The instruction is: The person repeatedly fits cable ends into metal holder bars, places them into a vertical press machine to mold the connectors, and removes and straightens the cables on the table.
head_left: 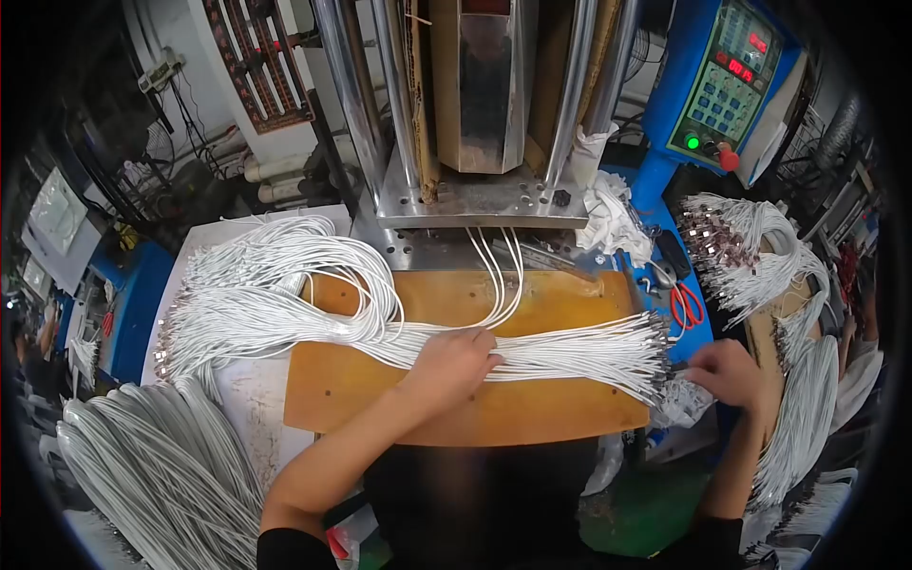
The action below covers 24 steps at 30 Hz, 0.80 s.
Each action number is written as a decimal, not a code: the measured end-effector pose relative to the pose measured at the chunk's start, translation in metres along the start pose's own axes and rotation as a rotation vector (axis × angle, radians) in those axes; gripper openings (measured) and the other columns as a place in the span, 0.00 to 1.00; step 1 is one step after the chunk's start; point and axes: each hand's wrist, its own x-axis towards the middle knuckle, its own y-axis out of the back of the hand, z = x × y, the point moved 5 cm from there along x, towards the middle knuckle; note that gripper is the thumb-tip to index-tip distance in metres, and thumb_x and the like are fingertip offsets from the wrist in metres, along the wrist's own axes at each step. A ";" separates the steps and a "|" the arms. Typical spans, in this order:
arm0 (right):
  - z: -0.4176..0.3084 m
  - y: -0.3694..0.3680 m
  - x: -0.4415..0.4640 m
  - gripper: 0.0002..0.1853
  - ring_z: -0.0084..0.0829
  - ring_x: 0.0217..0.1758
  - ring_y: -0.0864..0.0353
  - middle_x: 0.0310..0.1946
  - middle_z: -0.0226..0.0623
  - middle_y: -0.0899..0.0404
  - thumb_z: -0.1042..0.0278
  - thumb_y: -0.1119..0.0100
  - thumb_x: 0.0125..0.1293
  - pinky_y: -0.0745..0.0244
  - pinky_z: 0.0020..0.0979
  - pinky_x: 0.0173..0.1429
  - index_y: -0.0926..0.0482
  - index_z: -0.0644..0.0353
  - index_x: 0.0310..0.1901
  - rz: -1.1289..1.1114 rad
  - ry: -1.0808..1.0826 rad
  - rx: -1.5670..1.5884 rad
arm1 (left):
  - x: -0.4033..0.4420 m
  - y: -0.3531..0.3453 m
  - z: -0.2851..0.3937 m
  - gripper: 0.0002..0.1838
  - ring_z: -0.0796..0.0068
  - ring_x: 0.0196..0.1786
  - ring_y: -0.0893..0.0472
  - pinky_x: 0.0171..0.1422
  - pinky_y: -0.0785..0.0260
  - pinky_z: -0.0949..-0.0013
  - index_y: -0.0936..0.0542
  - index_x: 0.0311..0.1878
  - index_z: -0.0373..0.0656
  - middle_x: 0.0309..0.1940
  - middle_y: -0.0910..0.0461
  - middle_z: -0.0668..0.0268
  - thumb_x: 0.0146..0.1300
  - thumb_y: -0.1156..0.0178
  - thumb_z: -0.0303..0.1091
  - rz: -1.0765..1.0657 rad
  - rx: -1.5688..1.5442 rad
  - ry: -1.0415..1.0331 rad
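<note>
A thick bundle of white cables (579,350) runs across the orange-brown board (380,404). My left hand (456,364) is closed over the middle of the bundle, with its fingers curled on the cables. To the right, just beyond the dark cable ends (655,356), my right hand (730,372) has its fingers pinched together. Whatever is between those fingers, if anything, is too small to make out. Two loops of white cable (518,275) pass from under the press plate (484,211) onto the board. At the left, the bundle curves into a large coil (313,261).
Behind the board stands a metal press (480,95) with upright rods. A blue control box (727,85) is at the upper right. Red-handled scissors (684,306) and crumpled plastic (686,399) lie near my right hand. More cable bundles hang right (803,408) and lower left (157,465).
</note>
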 end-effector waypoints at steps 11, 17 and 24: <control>-0.130 -0.104 0.089 0.19 0.49 0.50 0.21 0.40 0.47 0.17 0.75 0.37 0.52 0.31 0.45 0.61 0.18 0.62 0.48 0.275 0.260 -0.178 | -0.005 0.033 -0.028 0.11 0.51 0.38 0.19 0.43 0.27 0.58 0.21 0.43 0.39 0.37 0.18 0.54 0.70 0.43 0.38 0.076 -0.712 0.192; -0.083 -0.038 0.064 0.14 0.49 0.51 0.21 0.41 0.47 0.17 0.75 0.37 0.52 0.29 0.44 0.59 0.17 0.63 0.42 0.363 0.120 -0.354 | -0.003 0.014 -0.011 0.12 0.49 0.38 0.19 0.45 0.27 0.59 0.21 0.45 0.37 0.36 0.19 0.53 0.70 0.43 0.38 0.147 -0.486 0.069; -0.138 -0.106 0.082 0.17 0.49 0.52 0.21 0.41 0.49 0.17 0.61 0.36 0.62 0.29 0.45 0.58 0.20 0.63 0.48 0.232 0.463 -0.085 | -0.004 0.015 -0.012 0.10 0.61 0.32 0.21 0.41 0.28 0.66 0.21 0.41 0.36 0.28 0.20 0.58 0.69 0.40 0.36 0.211 -0.454 0.126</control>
